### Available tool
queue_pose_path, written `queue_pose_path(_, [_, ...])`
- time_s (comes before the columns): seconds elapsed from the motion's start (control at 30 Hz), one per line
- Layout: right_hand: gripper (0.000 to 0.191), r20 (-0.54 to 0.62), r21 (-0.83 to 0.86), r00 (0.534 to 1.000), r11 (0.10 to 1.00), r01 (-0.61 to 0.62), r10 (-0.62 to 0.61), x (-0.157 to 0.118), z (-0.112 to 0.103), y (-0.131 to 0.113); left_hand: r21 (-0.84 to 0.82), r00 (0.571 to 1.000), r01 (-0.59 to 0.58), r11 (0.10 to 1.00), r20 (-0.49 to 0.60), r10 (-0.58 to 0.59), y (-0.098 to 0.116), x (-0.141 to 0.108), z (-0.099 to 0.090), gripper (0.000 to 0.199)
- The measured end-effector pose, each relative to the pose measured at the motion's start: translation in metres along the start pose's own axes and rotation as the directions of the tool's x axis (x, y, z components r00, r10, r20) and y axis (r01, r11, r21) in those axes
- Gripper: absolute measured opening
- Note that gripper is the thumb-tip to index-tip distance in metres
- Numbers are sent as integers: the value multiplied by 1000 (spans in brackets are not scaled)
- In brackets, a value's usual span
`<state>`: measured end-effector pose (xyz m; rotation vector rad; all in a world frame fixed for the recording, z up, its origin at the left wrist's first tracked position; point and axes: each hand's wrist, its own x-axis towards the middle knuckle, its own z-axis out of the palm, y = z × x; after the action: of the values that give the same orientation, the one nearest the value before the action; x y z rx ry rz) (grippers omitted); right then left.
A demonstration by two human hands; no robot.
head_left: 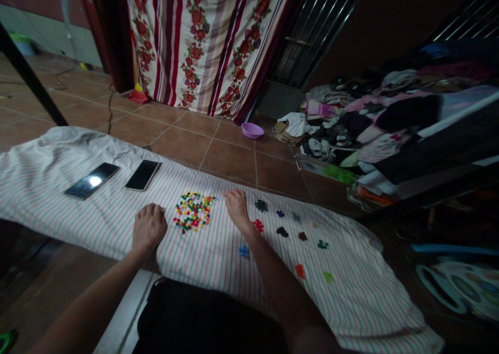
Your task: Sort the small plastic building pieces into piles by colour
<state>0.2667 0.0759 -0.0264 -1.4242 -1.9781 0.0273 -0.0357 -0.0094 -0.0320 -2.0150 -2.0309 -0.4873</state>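
Observation:
My left hand (149, 226) rests on the striped cloth (191, 260) with its fingers curled under, left of a pile of small multicoloured pieces (193, 211). What its fingers may hold is hidden. Just right of that pile, my right hand (236, 206) has its fingers drawn together, and I cannot make out anything between them. Close by it lie small groups of single colours: red pieces (258, 225), dark grey pieces (261, 205) and blue pieces (244, 250). Farther right are black pieces (281, 232), brown pieces (303, 236) and dark green pieces (322, 244).
Two phones (143, 175) lie on the cloth at the left. Orange pieces (300, 271) and lime pieces (328, 277) sit nearer me. Beyond are a purple basin (252, 130) on the tiled floor, a floral curtain (202, 42) and heaped clothes (374, 115).

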Motion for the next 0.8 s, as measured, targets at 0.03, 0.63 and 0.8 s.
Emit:
queue_pose_path(0.03, [23, 20, 8, 1000, 1000, 2, -2, 1, 4, -7, -2, 1000, -3, 1000, -2, 3, 0, 0, 0, 20])
queue_pose_path(0.63, [20, 368, -173, 921, 983, -67, 128, 28, 48, -83, -44, 1000, 8, 999, 7, -8, 1, 0, -4, 16])
queue_pose_path(0.8, [18, 320, -174, 940, 982, -68, 122, 28, 53, -82, -56, 1000, 11, 998, 18, -10, 1, 0, -4, 17])
